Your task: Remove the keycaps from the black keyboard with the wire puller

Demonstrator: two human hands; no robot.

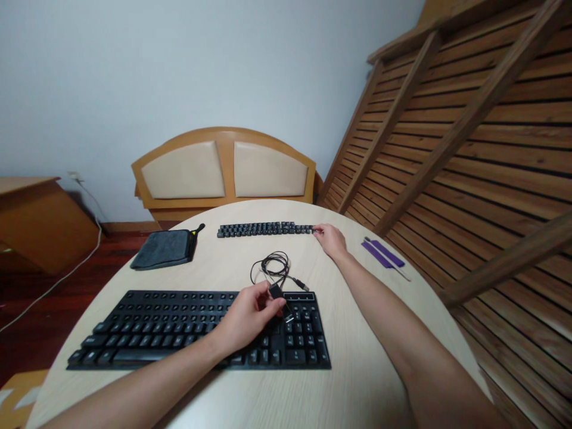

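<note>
A black keyboard [147, 356] lies on the table, with bare switches in its upper rows and keycaps on its lower rows and number pad. My left hand [248, 314] is over its right half, closed around a keycap puller [276, 291] with a dark handle and thin wire ends. Farther back, loose black keycaps [257, 229] stand in lined-up rows. At their right end is my right hand [329, 239], thumb and finger pinched on a keycap that the fingertips partly hide. The keyboard's coiled cable [277, 255] and USB plug [301, 285] lie just behind the keyboard.
On the round table [357, 363], a folded grey cloth [163, 248] lies at the left. Purple strips [383, 253] and a thin rod are at the right. A wooden headboard [229, 138] stands behind, and a slatted wooden frame [447, 149] leans on the right.
</note>
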